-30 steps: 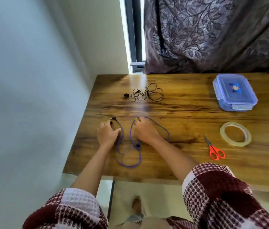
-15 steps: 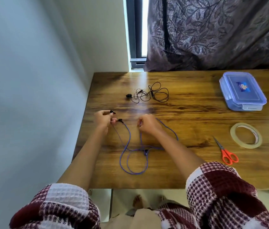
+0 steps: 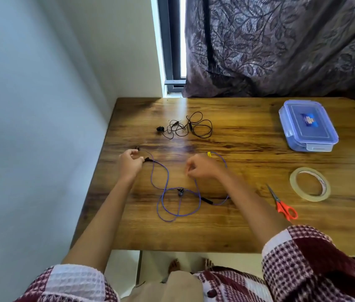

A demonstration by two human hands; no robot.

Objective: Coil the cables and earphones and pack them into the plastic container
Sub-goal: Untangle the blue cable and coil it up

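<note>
The person stands at the near edge of a wooden table (image 3: 237, 225) with both forearms stretched over it. The purple earphones (image 3: 180, 192) lie spread in loose loops on the wood between and just in front of the hands. The left hand (image 3: 129, 163) has its fingers curled, pinching the earbud end. One dark bud pokes out above the fingertips and the other just to their right, where the cable leaves the hand. The right hand (image 3: 202, 170) is closed into a loose fist on the cable. One strand drops from under it toward the loops, and another arcs round behind the knuckles to a small yellow plug (image 3: 208, 154) lying just beyond the hand. A dark inline piece sits on the cable by the right forearm. Farther back, near the middle of the table, the black earphones (image 3: 185, 127) lie in an untidy tangle, touched by nobody. The container (image 3: 308, 125) sits at the far right with its bluish lid on, well apart from both sets. In front of it lies a tape roll (image 3: 309, 184), flat on the wood, and orange-handled scissors (image 3: 283, 205) lie just beside the right forearm, blades pointing away. A patterned curtain (image 3: 281, 46) hangs behind the table.
</note>
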